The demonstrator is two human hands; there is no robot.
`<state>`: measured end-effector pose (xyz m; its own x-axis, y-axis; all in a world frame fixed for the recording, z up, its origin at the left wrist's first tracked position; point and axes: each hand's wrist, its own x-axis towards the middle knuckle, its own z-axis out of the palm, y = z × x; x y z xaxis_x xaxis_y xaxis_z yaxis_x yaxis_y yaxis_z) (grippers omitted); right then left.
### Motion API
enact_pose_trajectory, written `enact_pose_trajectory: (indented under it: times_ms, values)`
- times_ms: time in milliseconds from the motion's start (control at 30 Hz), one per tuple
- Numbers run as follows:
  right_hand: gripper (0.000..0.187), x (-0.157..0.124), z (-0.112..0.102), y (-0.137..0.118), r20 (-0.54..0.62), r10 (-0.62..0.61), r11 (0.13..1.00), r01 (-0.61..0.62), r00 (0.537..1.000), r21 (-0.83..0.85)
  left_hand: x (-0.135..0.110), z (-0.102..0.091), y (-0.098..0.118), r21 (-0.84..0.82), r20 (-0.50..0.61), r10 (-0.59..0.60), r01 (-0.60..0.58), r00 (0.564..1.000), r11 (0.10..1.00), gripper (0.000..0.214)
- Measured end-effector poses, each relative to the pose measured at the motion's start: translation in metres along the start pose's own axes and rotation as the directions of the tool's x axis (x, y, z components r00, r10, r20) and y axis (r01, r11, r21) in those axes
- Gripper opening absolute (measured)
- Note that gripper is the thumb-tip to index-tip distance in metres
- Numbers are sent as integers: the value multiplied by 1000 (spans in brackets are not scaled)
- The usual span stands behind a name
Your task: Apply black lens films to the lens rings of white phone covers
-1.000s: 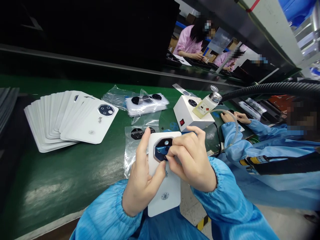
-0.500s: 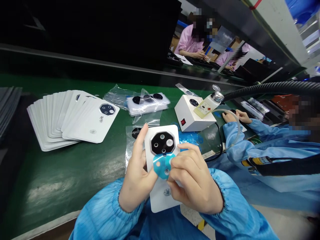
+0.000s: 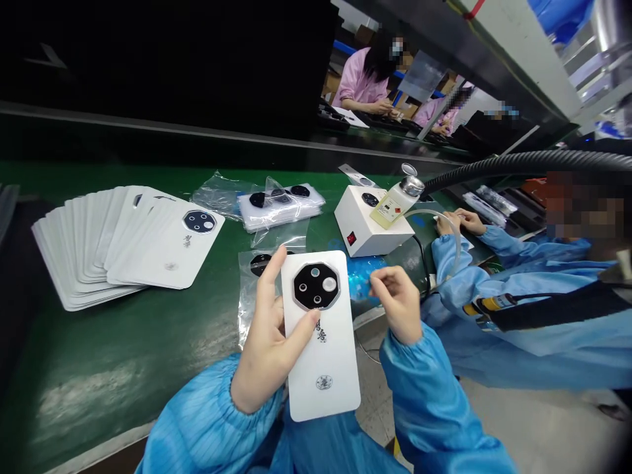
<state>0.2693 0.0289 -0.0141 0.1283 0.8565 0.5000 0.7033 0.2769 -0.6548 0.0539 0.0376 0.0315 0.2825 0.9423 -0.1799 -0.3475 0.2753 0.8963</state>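
My left hand (image 3: 264,349) is closed on a white phone back cover (image 3: 328,352), its thumb across the front just under the black octagonal camera lens plate (image 3: 316,286). The cover is tilted up towards me, with dark lettering and a round emblem below the lens. To its right, my right hand (image 3: 401,303) has thumb and fingers pinched together at the edge of a heap of blue protective films (image 3: 363,273). Whether a film is still between those fingertips I cannot make out.
Fanned white back covers (image 3: 178,243) lie on the green table (image 3: 123,349) at left. Behind my hands are bagged lens plates (image 3: 284,207) and a white box (image 3: 375,224) with a bottle (image 3: 397,201) on top. A co-worker's blue sleeve (image 3: 447,263) is at right.
The blue film has come away from the cover, baring the lettering. My right hand has moved right, from the cover to the blue heap. My left hand keeps its hold.
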Motion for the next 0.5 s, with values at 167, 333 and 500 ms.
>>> enact_pose_trajectory:
  times_ms: [167, 333, 500]
  values:
    - [17, -6, 18, 64, 50, 86, 957, -69, 995, -282, 5, 19, -36, -21, 358, -188, 210, 915, 978, 77]
    - [20, -9, 24, 74, 78, 152, 890, -102, 985, -444, 14, 78, -94, 137, 604, -413, 422, 681, 896, 70]
    - [17, -10, 23, 66, 83, 179, 866, -117, 980, -485, 32, 155, -134, 224, 648, -409, 352, 643, 909, 35]
